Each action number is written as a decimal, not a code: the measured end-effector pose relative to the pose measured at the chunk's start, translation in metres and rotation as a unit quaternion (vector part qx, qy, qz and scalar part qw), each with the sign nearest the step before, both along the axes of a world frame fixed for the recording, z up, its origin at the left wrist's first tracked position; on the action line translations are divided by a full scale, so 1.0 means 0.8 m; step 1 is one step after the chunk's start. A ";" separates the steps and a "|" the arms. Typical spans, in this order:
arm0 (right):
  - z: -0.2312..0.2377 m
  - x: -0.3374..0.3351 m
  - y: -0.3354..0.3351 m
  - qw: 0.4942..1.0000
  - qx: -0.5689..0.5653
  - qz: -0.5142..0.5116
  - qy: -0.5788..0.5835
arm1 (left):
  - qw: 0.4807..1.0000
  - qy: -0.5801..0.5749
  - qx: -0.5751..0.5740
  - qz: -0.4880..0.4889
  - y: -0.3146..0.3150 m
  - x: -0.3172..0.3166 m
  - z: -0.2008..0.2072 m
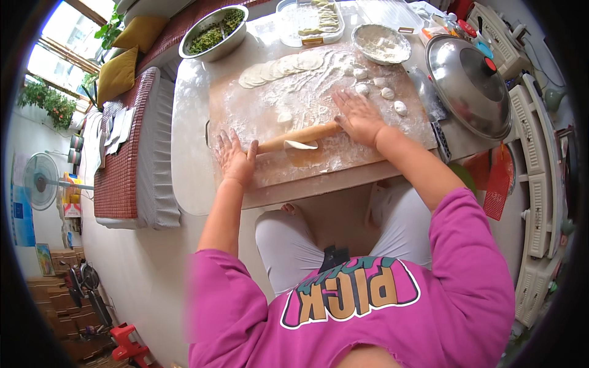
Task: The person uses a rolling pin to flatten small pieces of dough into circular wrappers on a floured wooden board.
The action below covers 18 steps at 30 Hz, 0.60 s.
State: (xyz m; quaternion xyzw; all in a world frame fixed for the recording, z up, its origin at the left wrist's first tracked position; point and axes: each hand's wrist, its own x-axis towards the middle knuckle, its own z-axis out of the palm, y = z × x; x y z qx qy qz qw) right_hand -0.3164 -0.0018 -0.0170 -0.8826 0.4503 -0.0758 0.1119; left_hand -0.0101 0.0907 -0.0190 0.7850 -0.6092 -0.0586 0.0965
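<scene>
A wooden rolling pin (pixel 297 137) lies across the floured board (pixel 362 153). A thin round of dough (pixel 301 145) shows under and in front of its middle, partly hidden by the pin. My left hand (pixel 235 157) rests at the pin's left end, fingers spread flat and open. At the right end lies my right hand (pixel 359 115), also open, its fingers stretched forward with the thumb by the pin. Overlapping rolled dough wrappers (pixel 276 70) lie in a row at the back of the board. Several small dough lumps (pixel 387 93) sit beyond my right hand.
At the back stand a metal bowl of green filling (pixel 205 48), a plastic box of shaped dumplings (pixel 286 26) and a flour bowl (pixel 381 44). A large domed pot lid (pixel 451 80) is beside the board's right edge. A red-tiled bench (pixel 126 178) stands left of the table (pixel 190 165).
</scene>
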 end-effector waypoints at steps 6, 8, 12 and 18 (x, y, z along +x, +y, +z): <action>-0.012 -0.046 0.086 0.998 0.009 0.049 -0.039 | 0.995 -0.001 -0.009 -0.096 0.091 -0.022 -0.013; -0.013 -0.039 0.081 0.998 -0.004 0.040 -0.054 | 0.996 -0.031 -0.022 -0.085 0.086 -0.022 -0.013; -0.026 -0.038 0.086 0.997 -0.051 0.040 -0.035 | 0.986 -0.068 0.023 -0.153 0.072 -0.063 0.011; -0.011 -0.043 0.089 0.987 -0.051 0.072 -0.137 | 0.986 0.026 -0.051 -0.156 0.072 -0.071 0.013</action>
